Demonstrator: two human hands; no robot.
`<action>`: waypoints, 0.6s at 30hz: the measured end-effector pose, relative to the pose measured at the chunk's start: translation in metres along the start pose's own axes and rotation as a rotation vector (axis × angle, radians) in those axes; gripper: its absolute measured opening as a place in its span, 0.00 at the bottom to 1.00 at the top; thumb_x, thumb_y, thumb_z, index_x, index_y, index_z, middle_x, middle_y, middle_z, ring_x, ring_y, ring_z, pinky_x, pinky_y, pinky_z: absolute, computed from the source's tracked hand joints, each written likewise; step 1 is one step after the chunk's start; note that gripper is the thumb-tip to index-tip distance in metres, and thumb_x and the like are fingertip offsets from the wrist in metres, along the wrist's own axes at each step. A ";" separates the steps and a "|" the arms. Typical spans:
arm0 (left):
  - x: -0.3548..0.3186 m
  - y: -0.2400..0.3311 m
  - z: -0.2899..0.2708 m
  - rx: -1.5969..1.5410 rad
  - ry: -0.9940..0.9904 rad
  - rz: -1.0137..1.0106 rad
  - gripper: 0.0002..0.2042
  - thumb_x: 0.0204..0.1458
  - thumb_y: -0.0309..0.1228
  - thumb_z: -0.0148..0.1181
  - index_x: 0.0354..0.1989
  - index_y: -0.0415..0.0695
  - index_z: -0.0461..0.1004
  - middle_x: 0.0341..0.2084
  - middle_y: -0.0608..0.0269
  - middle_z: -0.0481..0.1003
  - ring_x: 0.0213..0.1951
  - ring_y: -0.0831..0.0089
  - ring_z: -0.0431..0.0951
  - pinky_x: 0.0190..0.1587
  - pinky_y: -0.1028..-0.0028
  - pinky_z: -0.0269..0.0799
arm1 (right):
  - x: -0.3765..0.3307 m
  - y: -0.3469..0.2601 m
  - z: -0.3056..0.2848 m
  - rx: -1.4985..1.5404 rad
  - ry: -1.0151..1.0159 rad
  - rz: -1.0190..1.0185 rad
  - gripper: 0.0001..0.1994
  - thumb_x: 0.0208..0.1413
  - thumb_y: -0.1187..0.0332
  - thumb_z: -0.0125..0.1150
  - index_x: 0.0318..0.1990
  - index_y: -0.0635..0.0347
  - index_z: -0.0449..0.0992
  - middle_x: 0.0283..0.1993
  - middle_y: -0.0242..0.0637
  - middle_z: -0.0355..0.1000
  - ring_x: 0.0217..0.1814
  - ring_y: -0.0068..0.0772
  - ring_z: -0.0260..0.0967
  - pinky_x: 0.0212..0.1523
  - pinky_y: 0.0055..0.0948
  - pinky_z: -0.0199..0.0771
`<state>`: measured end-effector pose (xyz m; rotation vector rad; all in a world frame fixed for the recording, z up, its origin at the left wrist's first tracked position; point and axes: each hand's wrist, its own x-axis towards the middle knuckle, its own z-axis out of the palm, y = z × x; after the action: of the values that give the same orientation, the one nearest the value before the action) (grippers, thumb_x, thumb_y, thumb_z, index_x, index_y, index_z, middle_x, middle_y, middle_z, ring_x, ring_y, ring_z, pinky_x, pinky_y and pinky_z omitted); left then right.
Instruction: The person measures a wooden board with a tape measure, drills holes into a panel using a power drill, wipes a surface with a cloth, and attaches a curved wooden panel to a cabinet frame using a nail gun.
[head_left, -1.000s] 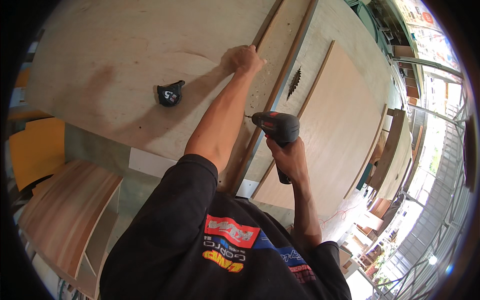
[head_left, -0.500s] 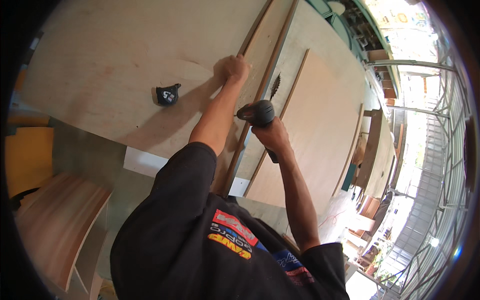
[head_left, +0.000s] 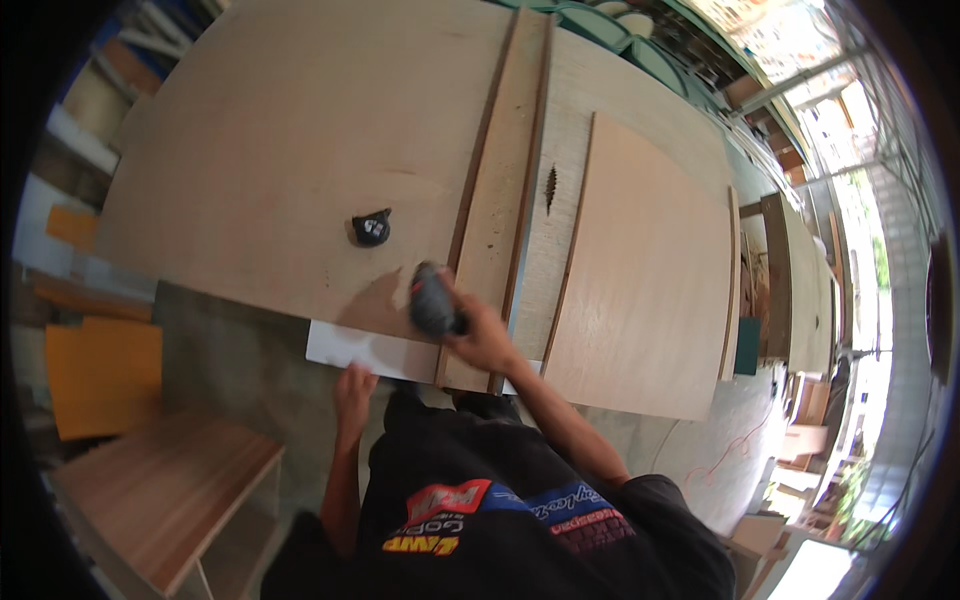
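Observation:
My right hand (head_left: 484, 338) is wrapped around the handle of a dark cordless drill (head_left: 434, 302), which is smeared a little by motion. The drill hangs over the near edge of the large plywood sheet (head_left: 300, 150), left of a long wooden board (head_left: 497, 190) with raised side edges. By the lower edge of a white panel (head_left: 372, 352) is my left hand (head_left: 354, 392), loosely open with its fingers slightly bent; whether it touches the panel I cannot tell. A black tape measure (head_left: 371, 228) lies on the plywood.
A toothed saw blade (head_left: 551, 188) shows right of the long board. Farther right lies a smaller plywood panel (head_left: 640, 270). A wood-grain cabinet (head_left: 170, 490) and an orange-yellow panel (head_left: 105, 380) stand at lower left. A red cord (head_left: 735, 452) runs over the floor at right.
My left hand has left the long board and come back to the white panel at the near edge. The drill in my right hand has moved left and nearer. The view has shifted.

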<state>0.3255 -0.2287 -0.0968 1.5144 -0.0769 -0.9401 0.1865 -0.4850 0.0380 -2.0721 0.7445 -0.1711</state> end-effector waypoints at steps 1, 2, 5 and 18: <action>-0.024 -0.009 -0.025 -0.051 0.104 -0.036 0.14 0.69 0.38 0.53 0.33 0.43 0.72 0.30 0.73 0.66 0.33 0.82 0.66 0.38 0.76 0.68 | -0.001 -0.009 0.021 -0.044 -0.034 0.020 0.49 0.49 0.67 0.67 0.79 0.33 0.49 0.51 0.54 0.73 0.51 0.60 0.75 0.55 0.49 0.75; -0.035 -0.034 -0.063 0.007 0.143 -0.001 0.16 0.70 0.42 0.51 0.35 0.43 0.73 0.30 0.72 0.67 0.33 0.81 0.67 0.37 0.74 0.69 | 0.002 -0.027 0.037 -0.130 -0.073 0.065 0.48 0.50 0.68 0.67 0.79 0.30 0.50 0.52 0.53 0.71 0.53 0.59 0.74 0.57 0.50 0.74; -0.049 -0.051 -0.112 0.149 0.290 -0.008 0.19 0.70 0.44 0.52 0.35 0.39 0.74 0.30 0.66 0.72 0.33 0.76 0.71 0.37 0.70 0.71 | 0.009 -0.010 0.095 -0.303 0.045 0.030 0.45 0.53 0.71 0.64 0.78 0.29 0.52 0.51 0.54 0.69 0.53 0.56 0.71 0.58 0.49 0.69; -0.007 -0.118 -0.001 0.255 -0.217 -0.497 0.21 0.66 0.51 0.54 0.45 0.42 0.76 0.35 0.60 0.78 0.38 0.62 0.79 0.45 0.60 0.77 | 0.070 0.037 0.115 -0.253 0.114 0.029 0.39 0.59 0.64 0.65 0.76 0.50 0.54 0.70 0.53 0.62 0.69 0.60 0.63 0.68 0.51 0.63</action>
<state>0.2659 -0.1991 -0.1948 1.6958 0.0280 -1.5385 0.2710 -0.4580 -0.0699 -2.3043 0.9045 -0.1875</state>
